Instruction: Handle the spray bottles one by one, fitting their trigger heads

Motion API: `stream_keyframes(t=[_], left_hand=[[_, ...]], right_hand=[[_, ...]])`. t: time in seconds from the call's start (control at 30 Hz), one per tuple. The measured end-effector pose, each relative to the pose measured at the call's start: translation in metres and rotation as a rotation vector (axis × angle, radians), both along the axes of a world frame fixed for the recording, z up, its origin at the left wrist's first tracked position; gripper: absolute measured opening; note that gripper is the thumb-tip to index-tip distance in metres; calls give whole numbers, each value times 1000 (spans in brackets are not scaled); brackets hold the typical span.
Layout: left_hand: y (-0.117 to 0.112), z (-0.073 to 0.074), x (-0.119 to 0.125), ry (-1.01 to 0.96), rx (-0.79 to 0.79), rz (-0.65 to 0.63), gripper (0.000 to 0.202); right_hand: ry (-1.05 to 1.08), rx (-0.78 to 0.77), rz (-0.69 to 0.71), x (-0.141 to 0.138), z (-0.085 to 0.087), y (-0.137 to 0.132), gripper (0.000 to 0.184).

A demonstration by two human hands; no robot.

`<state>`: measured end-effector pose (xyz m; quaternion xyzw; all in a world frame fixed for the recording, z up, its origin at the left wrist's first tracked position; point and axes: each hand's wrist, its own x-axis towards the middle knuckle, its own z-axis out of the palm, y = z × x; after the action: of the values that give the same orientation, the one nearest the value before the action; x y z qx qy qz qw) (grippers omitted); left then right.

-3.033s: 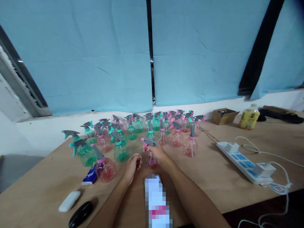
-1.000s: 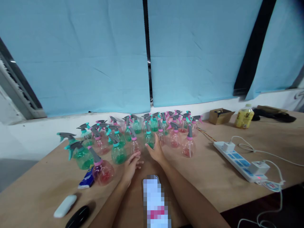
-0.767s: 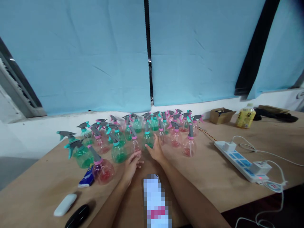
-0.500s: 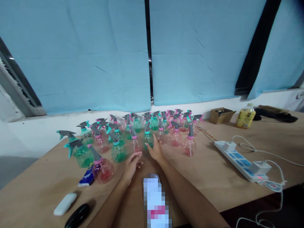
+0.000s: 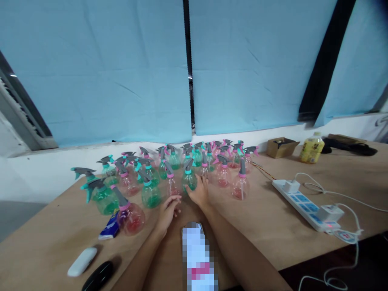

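Observation:
Several small spray bottles, green and pink with grey triggers, stand in a cluster on the wooden table. My right hand reaches forward with fingers apart, its fingertips touching a green spray bottle. My left hand rests on the table with fingers loosely spread, just in front of a pink spray bottle, holding nothing. A pink bottle leans tilted at the near left.
A white power strip with plugs and cables lies at the right. A cardboard box and a yellow drink bottle stand at the back right. A white object, a black object and a blue packet lie near left.
Three seconds ago my right hand gripped a pink bottle near me. That bottle now stands in the cluster, and the open right hand has reached to the green bottle.

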<state>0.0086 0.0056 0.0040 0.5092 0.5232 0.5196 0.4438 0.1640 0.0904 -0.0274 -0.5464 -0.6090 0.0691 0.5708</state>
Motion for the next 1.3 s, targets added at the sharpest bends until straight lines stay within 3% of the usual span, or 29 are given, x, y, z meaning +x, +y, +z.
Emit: stream_keyframes(t=[0.23, 0.47, 0.63, 0.8, 0.9, 1.1, 1.3], left_hand=[[2, -1, -1, -7, -8, -23, 37], [2, -1, -1, -7, -1, -27, 40], [-1, 1, 1, -16, 4, -4, 40], [1, -1, 0, -4, 5, -14, 38], [1, -1, -1, -5, 5, -10, 38], [0, 0, 0, -16, 9, -13, 38], [1, -2, -1, -17, 7, -12, 36]], right_hand=[[97, 50, 88, -5, 6, -8, 73], [172, 7, 133, -5, 13, -9, 51], [199, 44, 173, 2, 28, -20, 34], [160, -57, 122, -1, 42, -31, 31], [171, -37, 127, -2, 45, -30, 23], [263, 93, 353, 10, 54, -19, 45], [257, 76, 594, 16, 61, -14, 23]])
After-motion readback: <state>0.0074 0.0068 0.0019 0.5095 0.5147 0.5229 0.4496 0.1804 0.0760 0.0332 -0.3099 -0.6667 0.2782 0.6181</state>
